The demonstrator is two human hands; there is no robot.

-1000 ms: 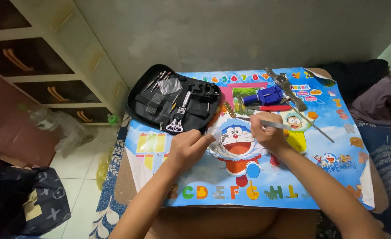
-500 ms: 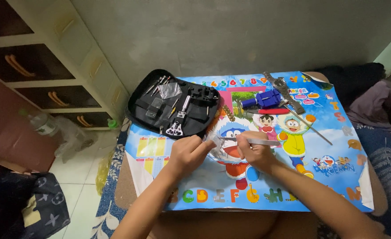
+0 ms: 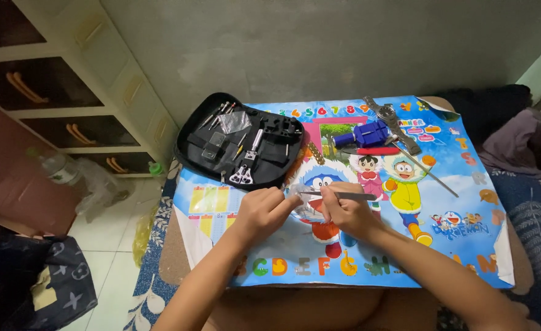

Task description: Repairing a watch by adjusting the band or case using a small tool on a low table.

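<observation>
The surface [image 3: 178, 257] carries a bright cartoon mat [image 3: 466, 245]; on its far left lies an open black tool case [image 3: 209, 144], and to the far right a blue holder [image 3: 370, 133] beside a metal watch [image 3: 392, 119]; near the middle, my left hand [image 3: 261, 211] pinches a small clear plastic bag [image 3: 295, 195] with its grip pressed together; my right hand [image 3: 344, 211] pinches thin tweezers [image 3: 338, 195], long axis running left to right, tip pointing left at the bag; the bag sits just left of that tip, touching or nearly so, I cannot tell which; my left hand is nearer it.
</observation>
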